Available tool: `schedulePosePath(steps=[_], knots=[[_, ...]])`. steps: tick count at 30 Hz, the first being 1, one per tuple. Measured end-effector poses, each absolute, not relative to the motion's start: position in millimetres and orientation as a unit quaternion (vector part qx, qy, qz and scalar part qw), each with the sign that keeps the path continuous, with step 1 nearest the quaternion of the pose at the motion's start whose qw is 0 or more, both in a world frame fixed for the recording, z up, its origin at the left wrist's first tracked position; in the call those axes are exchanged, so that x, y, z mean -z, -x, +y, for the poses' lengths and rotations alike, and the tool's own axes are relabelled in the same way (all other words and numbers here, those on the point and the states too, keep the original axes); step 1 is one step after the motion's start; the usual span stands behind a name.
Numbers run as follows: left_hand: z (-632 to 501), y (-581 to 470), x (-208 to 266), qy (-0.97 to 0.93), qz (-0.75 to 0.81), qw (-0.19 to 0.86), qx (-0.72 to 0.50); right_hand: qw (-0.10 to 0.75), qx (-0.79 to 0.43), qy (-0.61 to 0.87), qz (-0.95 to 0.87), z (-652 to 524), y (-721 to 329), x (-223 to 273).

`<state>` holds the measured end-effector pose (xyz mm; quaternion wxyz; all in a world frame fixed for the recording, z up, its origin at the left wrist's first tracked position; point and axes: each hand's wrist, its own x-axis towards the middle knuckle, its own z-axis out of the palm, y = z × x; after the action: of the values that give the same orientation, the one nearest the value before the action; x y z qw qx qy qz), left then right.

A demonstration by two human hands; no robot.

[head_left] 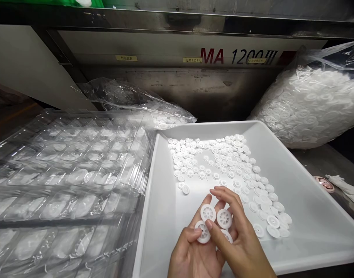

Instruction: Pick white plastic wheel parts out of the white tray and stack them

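Note:
Several small white spoked plastic wheels [208,213] are gathered between my two hands, above the near part of a white tray [162,185]. My left hand [191,243] is palm up and cups them, its thumb on the edge of one wheel [202,231]. From the right, my right hand [236,227] closes around the group, with its thumb over the middle and another wheel [224,219] by its fingers. A lower wheel is partly covered by the right thumb. More loose wheels [273,221] are scattered over the tray's floor, mostly along the back and right.
Stacked clear plastic blister trays [130,170] with white pieces inside stand at left. A clear bag [165,117] of white parts lies behind the tray. Another bulging bag [315,104] sits back right. Behind is a machine panel [165,50]; a white glove-like cloth [346,189] lies at right.

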<state>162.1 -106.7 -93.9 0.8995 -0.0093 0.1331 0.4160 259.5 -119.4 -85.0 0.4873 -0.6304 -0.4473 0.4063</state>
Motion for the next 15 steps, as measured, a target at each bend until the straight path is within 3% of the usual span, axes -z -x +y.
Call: schedulePosePath(steps=[15], knots=[[-105.6,-163.5,89.5,0.025,0.145,0.882,-0.448,0.506,-0.499,0.625,-0.323,-116.9,-266.6,80.9]])
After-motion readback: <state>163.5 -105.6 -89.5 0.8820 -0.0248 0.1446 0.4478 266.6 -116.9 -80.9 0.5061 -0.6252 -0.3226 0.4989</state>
